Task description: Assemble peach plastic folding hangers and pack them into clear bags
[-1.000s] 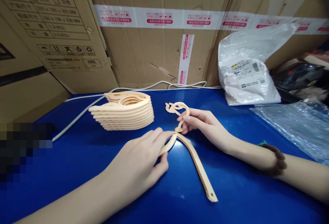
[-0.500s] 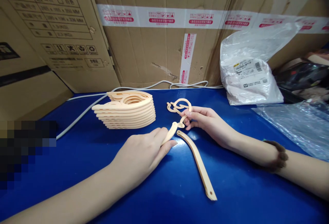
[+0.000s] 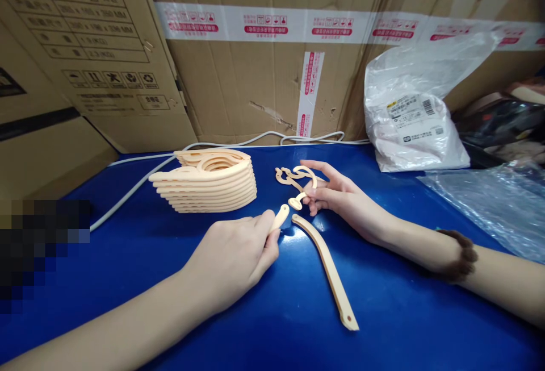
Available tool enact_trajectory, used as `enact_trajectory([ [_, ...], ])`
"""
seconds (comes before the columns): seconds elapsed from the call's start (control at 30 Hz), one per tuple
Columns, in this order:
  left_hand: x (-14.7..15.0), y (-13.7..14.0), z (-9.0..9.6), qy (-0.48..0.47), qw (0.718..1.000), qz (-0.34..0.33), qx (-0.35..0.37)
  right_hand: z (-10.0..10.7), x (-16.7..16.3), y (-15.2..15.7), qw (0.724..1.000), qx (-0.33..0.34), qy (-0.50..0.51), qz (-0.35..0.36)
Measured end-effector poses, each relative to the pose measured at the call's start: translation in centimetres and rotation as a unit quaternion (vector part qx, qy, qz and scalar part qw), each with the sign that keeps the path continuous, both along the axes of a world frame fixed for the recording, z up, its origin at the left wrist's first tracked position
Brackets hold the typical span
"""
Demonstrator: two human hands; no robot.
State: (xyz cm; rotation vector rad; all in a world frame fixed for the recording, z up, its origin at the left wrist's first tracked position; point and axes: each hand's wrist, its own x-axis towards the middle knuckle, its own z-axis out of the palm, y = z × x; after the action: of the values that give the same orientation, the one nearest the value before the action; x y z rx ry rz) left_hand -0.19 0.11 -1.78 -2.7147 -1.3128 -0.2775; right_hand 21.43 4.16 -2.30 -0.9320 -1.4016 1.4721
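My left hand (image 3: 238, 254) is closed around a cream plastic hanger arm (image 3: 280, 216); only its rounded end with a hole sticks out past the fingers. My right hand (image 3: 336, 192) pinches the stem of a cream hanger hook (image 3: 313, 173), whose oval base (image 3: 295, 204) points toward the left hand's piece, with a small gap between them. Another curved hanger arm (image 3: 327, 263) lies on the blue table just below both hands. More cream hooks (image 3: 283, 176) lie behind the right hand, partly covered by it.
A neat stack of cream folding hangers (image 3: 208, 186) stands at the left. White cable (image 3: 136, 195) runs along the back of the blue tabletop (image 3: 272, 325). Cardboard boxes (image 3: 238, 81) wall off the rear. A white plastic bag (image 3: 417, 126) and clear plastic wrap (image 3: 494, 206) lie at the right.
The hook in my right hand has turned, and its base has come apart from the left hand's arm piece. My right index finger has lifted away from the hook. My left hand has shifted slightly left.
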Motion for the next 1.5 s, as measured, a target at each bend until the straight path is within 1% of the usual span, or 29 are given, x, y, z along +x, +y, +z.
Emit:
enact_trajectory([
  [0.13,-0.16,0.10,-0.30,-0.025,1.000,-0.005,-0.001,-0.03,0.03,0.05,1.000,0.005,-0.010,0.021],
  [0.33,-0.28,-0.14,-0.11,-0.067,0.997,-0.008,-0.026,-0.01,-0.01,0.08,1.000,-0.008,0.004,0.006],
  [0.57,-0.50,-0.02,-0.30,-0.096,0.994,-0.030,-0.036,0.06,0.11,0.16,1.000,-0.009,0.001,0.019],
  [0.77,-0.59,-0.14,-0.45,-0.088,0.995,-0.054,-0.017,0.01,0.31,0.17,0.999,0.010,-0.013,0.044],
  [1.0,-0.78,-0.20,-0.68,-0.090,0.991,-0.096,0.032,-0.05,0.47,0.24,0.997,0.014,-0.021,0.071],
  [1.23,-0.83,-0.07,-0.73,-0.100,0.986,-0.127,0.043,-0.03,0.60,0.29,0.993,0.014,-0.003,0.114],
  [1.5,-0.74,0.02,-0.82,-0.100,0.984,-0.135,0.056,0.34,0.31,0.06,0.994,0.002,-0.009,0.109],
])
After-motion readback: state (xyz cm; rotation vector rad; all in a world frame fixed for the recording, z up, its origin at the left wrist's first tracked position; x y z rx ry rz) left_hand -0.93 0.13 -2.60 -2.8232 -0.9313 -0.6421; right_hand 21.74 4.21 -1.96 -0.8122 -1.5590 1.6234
